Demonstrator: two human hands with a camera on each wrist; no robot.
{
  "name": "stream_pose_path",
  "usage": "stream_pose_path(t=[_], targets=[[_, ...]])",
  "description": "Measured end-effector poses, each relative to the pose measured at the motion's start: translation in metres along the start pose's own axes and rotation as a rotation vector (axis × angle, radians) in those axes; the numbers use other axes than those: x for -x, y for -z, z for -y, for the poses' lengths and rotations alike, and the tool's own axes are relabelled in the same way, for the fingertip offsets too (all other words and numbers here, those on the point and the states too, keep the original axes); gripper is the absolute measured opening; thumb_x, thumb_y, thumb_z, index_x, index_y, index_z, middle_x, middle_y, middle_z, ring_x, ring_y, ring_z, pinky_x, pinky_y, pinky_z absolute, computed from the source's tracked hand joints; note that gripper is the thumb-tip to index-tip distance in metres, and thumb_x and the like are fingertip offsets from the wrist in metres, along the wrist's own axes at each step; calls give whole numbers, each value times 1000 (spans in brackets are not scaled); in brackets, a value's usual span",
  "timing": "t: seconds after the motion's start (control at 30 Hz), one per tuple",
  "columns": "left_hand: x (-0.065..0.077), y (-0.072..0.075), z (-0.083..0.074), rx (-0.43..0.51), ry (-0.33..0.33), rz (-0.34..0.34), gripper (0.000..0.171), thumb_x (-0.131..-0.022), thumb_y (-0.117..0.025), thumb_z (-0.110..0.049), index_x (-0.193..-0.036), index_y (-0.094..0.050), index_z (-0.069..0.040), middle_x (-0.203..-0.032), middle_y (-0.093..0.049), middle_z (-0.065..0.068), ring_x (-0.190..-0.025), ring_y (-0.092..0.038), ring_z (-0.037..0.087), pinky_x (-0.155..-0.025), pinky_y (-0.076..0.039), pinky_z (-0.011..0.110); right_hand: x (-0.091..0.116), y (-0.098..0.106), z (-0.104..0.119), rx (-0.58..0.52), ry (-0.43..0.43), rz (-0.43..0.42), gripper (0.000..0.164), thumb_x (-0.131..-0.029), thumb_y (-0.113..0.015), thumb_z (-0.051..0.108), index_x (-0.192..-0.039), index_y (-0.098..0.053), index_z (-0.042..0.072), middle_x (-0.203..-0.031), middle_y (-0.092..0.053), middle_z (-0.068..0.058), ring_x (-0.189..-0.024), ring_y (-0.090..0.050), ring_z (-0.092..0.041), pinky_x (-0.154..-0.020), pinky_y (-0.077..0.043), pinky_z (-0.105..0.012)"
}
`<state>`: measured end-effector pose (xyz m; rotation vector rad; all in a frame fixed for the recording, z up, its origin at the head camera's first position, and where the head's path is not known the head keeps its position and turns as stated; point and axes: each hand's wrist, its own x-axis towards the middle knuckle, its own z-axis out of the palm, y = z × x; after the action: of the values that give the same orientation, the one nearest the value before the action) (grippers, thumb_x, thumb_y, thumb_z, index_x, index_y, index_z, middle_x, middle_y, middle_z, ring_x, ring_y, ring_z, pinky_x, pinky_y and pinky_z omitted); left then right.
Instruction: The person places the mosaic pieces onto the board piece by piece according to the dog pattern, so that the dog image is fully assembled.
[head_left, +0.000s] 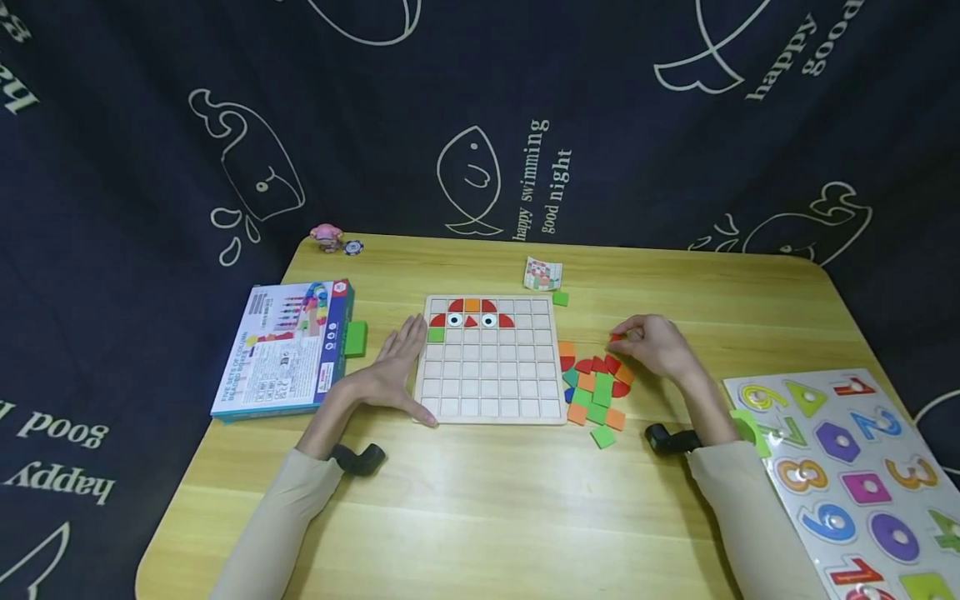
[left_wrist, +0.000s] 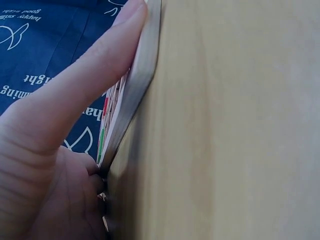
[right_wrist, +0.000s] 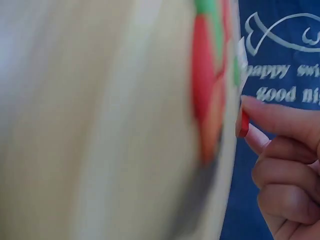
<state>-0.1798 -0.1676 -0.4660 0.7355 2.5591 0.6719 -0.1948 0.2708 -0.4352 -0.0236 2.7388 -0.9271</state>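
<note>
A pale wooden grid board (head_left: 491, 375) lies mid-table. Red, orange and green tiles and two eye tiles fill some squares near its top left. My left hand (head_left: 396, 371) rests along the board's left side, fingers spread straight, the thumb at the lower left corner. In the left wrist view that thumb (left_wrist: 82, 82) lies against the board's edge. Between thumb and index finger, my right hand (head_left: 656, 346) pinches a small red tile (right_wrist: 243, 124), held over the right side of the pile of loose tiles (head_left: 602, 389).
A small pattern card (head_left: 543, 273) and a green tile (head_left: 561, 298) lie behind the board. At left is a puzzle box (head_left: 285, 346) beside a green block (head_left: 356, 339). A number-and-shape puzzle board (head_left: 840, 467) covers the right side. A pink figurine (head_left: 326, 237) stands at the back left.
</note>
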Motion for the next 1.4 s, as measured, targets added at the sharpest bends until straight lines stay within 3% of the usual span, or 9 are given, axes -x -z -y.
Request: stream_pose_path(t=[0.2, 0.37, 0.47, 0.6, 0.77, 1.0, 1.1, 1.23, 1.4], targets=[[-2, -1, 1, 1, -6, 5, 157, -50, -83, -70, -152, 19, -7, -159, 27, 12, -148, 25, 27, -122, 9, 52, 0, -19, 58, -135, 57, 62, 30, -89, -69, 26, -113, -64, 9, -64, -51, -8, -49, -41, -17, -44, -31, -25], [-3, -2, 1, -15, -10, 1, 157, -50, -82, -71, -152, 19, -7, -160, 26, 13, -148, 24, 27, -122, 9, 52, -6, -65, 126, -165, 141, 135, 25, -86, -73, 24, -106, -67, 11, -61, -50, -3, -49, -39, -14, -43, -28, -23], [-4, -2, -1, -14, -19, 0, 156, -51, -83, -69, -152, 19, -6, -159, 26, 13, -148, 24, 29, -122, 9, 53, -12, -97, 160, -145, 169, 159, 22, -83, -75, 23, -101, -69, 10, -70, -59, -2, -55, -48, -12, -47, -36, -22], [-5, -3, -3, -15, -29, 8, 154, -54, -83, -67, -152, 18, -4, -159, 25, 15, -148, 24, 31, -122, 9, 54, -20, -128, 188, -127, 151, 134, 19, -80, -78, 22, -93, -71, 9, -86, -69, -2, -69, -59, -14, -58, -47, -23], [-3, -2, -4, -19, -25, 16, 153, -55, -83, -65, -151, 18, -3, -159, 25, 16, -148, 24, 31, -122, 9, 54, -25, -147, 200, -130, 92, 71, 16, -77, -80, 19, -85, -71, 8, -87, -70, -3, -74, -61, -16, -59, -49, -25], [-2, -1, -3, -26, -12, 10, 153, -54, -82, -68, -152, 18, -5, -160, 25, 15, -148, 23, 30, -122, 9, 52, -30, -150, 197, -83, 149, 45, 22, -76, -81, 21, -91, -71, 8, -79, -69, 0, -64, -58, -12, -51, -46, -22], [-1, -1, -1, -25, -5, 9, 153, -54, -83, -67, -152, 18, -5, -160, 25, 15, -148, 23, 30, -122, 9, 52, -34, -145, 193, -137, 217, 99, 27, -77, -81, 19, -100, -71, 9, -63, -60, 2, -54, -49, -9, -46, -37, -20], [0, 0, 0, -15, 1, 7, 154, -54, -83, -67, -152, 19, -6, -159, 26, 14, -148, 24, 29, -122, 10, 52, -43, -136, 186, -177, 317, 254, 32, -78, -80, 11, -109, -72, 11, -50, -40, 3, -45, -34, -10, -45, -28, -20], [0, 0, 0, -14, -7, 7, 153, -54, -82, -68, -152, 19, -6, -159, 26, 14, -148, 24, 30, -122, 10, 53, -53, -131, 183, -173, 352, 375, 30, -76, -80, 7, -105, -75, 12, -52, -40, 4, -49, -35, -10, -53, -32, -20]])
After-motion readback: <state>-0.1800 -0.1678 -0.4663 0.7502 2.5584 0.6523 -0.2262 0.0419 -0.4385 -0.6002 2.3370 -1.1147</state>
